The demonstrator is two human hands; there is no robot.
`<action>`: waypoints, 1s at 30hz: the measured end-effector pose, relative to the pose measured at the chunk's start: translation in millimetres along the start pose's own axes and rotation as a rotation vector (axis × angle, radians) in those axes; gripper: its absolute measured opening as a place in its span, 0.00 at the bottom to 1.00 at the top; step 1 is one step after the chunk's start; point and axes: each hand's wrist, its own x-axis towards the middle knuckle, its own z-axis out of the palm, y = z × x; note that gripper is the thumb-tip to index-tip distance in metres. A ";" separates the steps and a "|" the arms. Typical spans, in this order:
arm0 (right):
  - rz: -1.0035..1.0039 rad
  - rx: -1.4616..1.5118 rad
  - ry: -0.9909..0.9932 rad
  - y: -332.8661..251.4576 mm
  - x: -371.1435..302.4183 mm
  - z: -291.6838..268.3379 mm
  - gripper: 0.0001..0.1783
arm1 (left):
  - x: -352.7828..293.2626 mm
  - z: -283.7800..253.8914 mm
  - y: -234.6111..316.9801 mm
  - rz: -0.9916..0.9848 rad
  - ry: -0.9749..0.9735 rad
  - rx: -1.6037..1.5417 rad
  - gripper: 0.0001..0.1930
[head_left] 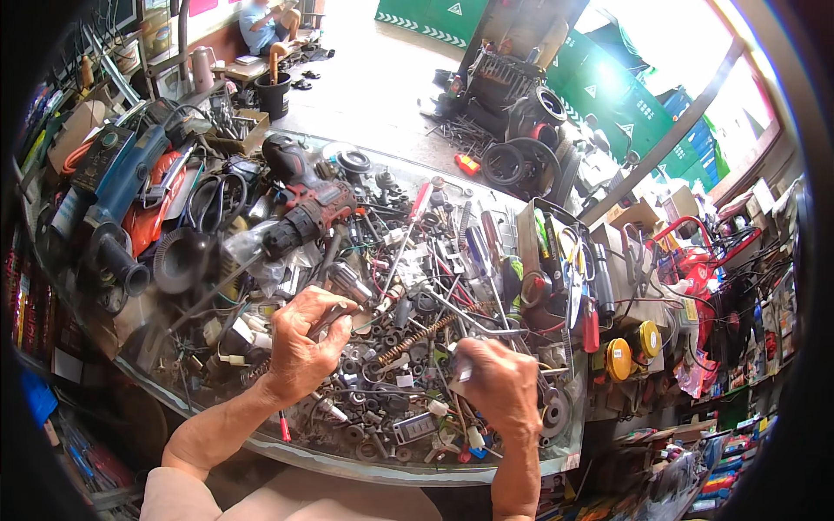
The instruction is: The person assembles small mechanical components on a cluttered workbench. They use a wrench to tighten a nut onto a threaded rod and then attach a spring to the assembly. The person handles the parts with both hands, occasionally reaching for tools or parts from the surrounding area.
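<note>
My left hand (pixel 302 343) is over the middle of a glass-topped table heaped with small parts. Its thumb and fingers pinch a small flat metal piece (pixel 331 319). Just beyond the fingertips lies a ribbed metal cylinder (pixel 350 285). To the right, my right hand (pixel 502 382) is closed and smeared by motion; a pale, shiny bit shows at its fingers, too blurred to name. Between the hands lies a long coil spring (pixel 415 339) among nuts, washers and connectors. A red and black cordless drill (pixel 308 204) rests beyond my left hand.
Screwdrivers (pixel 478 252) lie past my right hand, beside a metal bin (pixel 532 234) with scissors (pixel 573 276) and pens. A blue power tool (pixel 130 178) and dark cups stand at left. Tyres (pixel 504 163) are on the far floor; a person (pixel 265 26) sits at the back.
</note>
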 end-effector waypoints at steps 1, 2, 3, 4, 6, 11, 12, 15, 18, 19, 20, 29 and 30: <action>0.019 0.037 0.062 4.1 -2.3 -3.3 0.12 | 0.4 -0.2 0.7 0.014 0.007 0.006 0.06; 0.030 0.156 0.154 3.4 -2.3 -9.1 0.11 | 0.8 0.4 1.5 0.029 0.012 0.010 0.06; 0.054 0.199 0.202 1.7 -2.3 -15.6 0.12 | 0.7 1.0 1.6 0.044 0.018 0.014 0.06; 0.039 0.189 0.232 2.3 -1.9 -19.2 0.12 | -0.1 0.6 -0.7 0.029 0.005 0.011 0.06; 0.009 0.161 0.254 2.4 -4.1 -24.8 0.13 | -1.4 -0.2 -1.3 0.007 -0.001 -0.014 0.06; -0.033 0.034 0.266 6.9 -14.2 -19.0 0.19 | -2.1 1.2 -3.4 0.007 -0.002 -0.032 0.06; -0.051 -0.055 0.255 8.5 -13.8 -16.9 0.20 | -2.0 0.5 -2.5 0.011 -0.003 -0.024 0.06; -0.059 -0.238 0.153 10.2 -14.4 -17.0 0.26 | -1.0 -1.0 1.3 0.020 -0.002 -0.019 0.06; -0.091 -0.337 0.049 8.7 -14.1 -17.8 0.23 | -1.6 0.8 1.3 0.021 0.025 -0.034 0.07; -0.078 -0.329 0.048 7.1 -12.7 -18.1 0.23 | -0.6 0.5 2.7 0.039 0.035 -0.016 0.07; -0.058 -0.327 0.044 6.2 -11.9 -18.9 0.24 | 0.6 0.5 3.8 0.049 0.023 0.002 0.08; -0.128 -0.236 -0.077 -13.1 12.9 8.1 0.06 | -1.2 -0.6 3.0 0.037 0.018 0.002 0.09; -0.082 -0.302 -0.125 -12.6 13.2 13.9 0.05 | -1.3 -0.4 3.2 0.043 0.025 -0.010 0.08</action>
